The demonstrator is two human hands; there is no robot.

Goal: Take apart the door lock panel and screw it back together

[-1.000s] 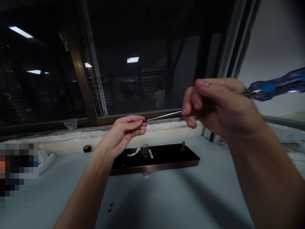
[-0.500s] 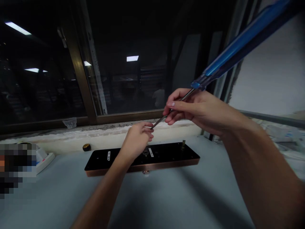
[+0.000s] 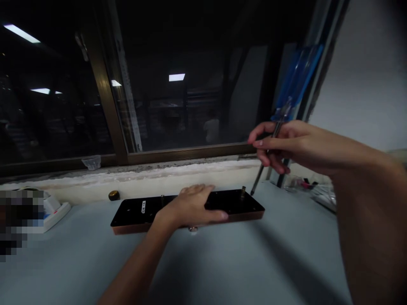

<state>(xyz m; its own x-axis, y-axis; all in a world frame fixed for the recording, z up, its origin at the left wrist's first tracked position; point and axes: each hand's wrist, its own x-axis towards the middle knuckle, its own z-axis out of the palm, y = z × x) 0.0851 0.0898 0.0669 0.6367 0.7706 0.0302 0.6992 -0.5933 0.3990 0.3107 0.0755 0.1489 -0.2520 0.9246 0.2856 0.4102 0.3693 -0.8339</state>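
Observation:
A long black plate with copper-coloured sides (image 3: 135, 214) lies on the blue-grey table (image 3: 222, 262). My left hand (image 3: 190, 205) rests across its middle with the fingers stretched out and the thumb apart. My right hand (image 3: 280, 146) is closed on the shaft of a screwdriver (image 3: 294, 80) with a clear blue handle, held tip down. The tip hangs beside the plate's right end, close to a small brass post (image 3: 243, 192). Another brass post (image 3: 162, 199) stands left of my left hand. A white label (image 3: 143, 207) sits on the plate's left part.
A round brass-and-black knob (image 3: 113, 195) lies behind the plate's left end. A clear plastic cup (image 3: 92, 162) stands on the window ledge. At the left edge is a white power strip (image 3: 57, 217); at the right lie plastic bags (image 3: 321, 195). A dark window (image 3: 171, 114) rises behind.
My left hand has left the screwdriver tip and come down open onto the plate. My right hand has moved right, and the screwdriver has swung from slanted to steep.

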